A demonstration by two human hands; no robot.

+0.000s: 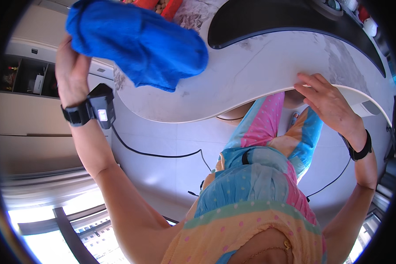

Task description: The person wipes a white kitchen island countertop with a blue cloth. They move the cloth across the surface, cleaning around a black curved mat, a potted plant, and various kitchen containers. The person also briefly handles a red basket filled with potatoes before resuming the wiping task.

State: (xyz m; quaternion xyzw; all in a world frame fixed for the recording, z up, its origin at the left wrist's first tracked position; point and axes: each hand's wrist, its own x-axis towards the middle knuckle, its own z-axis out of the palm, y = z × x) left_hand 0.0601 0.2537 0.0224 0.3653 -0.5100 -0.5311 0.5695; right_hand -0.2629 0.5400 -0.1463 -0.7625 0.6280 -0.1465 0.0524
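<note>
A bright blue cloth [138, 43] hangs from my left hand [73, 62], which grips it at its left end. The cloth is bunched and spread over the left part of a curved, marble-patterned tabletop [198, 102]. My fingers are mostly hidden behind the fabric. My right hand [326, 95] rests by the front edge of the tabletop, its fingers apart and nothing in them. Whether its fingertips press on the surface or only hover there, I cannot tell.
A large black curved panel [267, 23] with a blue rim lies on the tabletop. Red containers [171, 10] with small round brown things stand at the far left. To the left is a cabinet with open shelves [29, 77]. A black cable [158, 154] trails from my left wrist device.
</note>
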